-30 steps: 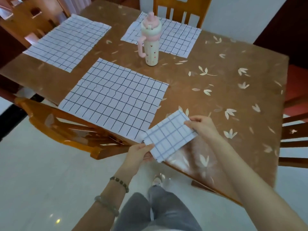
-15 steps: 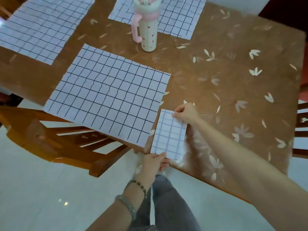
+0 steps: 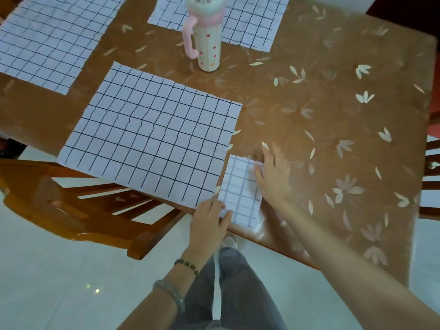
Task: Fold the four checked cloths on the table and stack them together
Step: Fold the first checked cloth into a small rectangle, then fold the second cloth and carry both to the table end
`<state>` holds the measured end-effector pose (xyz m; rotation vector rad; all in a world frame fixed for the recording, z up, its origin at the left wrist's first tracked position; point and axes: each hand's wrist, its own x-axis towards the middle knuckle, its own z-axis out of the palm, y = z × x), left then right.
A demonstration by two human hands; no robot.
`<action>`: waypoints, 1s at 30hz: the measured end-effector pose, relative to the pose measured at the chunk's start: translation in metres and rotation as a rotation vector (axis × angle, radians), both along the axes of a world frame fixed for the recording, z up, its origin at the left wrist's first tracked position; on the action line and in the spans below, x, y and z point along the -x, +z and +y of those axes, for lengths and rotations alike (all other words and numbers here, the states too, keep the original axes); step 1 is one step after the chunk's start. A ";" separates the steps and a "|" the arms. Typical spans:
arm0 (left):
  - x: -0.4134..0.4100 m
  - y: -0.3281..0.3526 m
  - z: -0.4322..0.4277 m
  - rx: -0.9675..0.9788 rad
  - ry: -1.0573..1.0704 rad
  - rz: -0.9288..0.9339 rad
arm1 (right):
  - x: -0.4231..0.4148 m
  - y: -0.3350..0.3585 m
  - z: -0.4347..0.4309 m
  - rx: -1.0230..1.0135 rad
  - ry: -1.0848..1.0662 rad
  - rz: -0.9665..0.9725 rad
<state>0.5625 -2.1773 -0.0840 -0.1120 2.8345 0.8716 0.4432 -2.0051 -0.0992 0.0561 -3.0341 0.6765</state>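
A small folded checked cloth (image 3: 239, 191) lies at the near edge of the brown table (image 3: 333, 129). My left hand (image 3: 209, 222) holds its near left corner with the fingertips. Spread flat, my right hand (image 3: 272, 177) rests on the folded cloth's right side, fingers apart. Beside it on the left, one unfolded checked cloth (image 3: 152, 136) lies flat. Two more unfolded checked cloths lie farther off, one at the far left (image 3: 52, 41) and one at the back (image 3: 247, 22), partly behind a bottle.
A cream and pink drinking bottle (image 3: 207, 36) with a handle stands between the cloths at the back. A wooden chair (image 3: 71, 210) is pushed in at the table's near left. Another chair (image 3: 432, 177) shows at the right edge. My legs are below.
The folded cloth was held above the table edge, then laid down lengthwise. My right hand let go of its far corner and now lies flat on it. The camera moved closer.
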 end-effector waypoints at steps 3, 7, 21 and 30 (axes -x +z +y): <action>0.017 -0.018 0.003 0.259 -0.280 0.133 | -0.030 -0.014 0.002 -0.190 0.174 0.000; 0.028 -0.035 0.007 0.445 -0.461 -0.042 | -0.046 -0.032 0.005 -0.291 0.189 -0.187; 0.036 -0.024 0.016 0.604 -0.499 -0.170 | -0.035 -0.021 -0.007 -0.470 0.241 -0.473; 0.084 0.090 -0.055 0.253 -0.334 -0.109 | 0.003 0.117 -0.044 -0.178 0.383 -0.690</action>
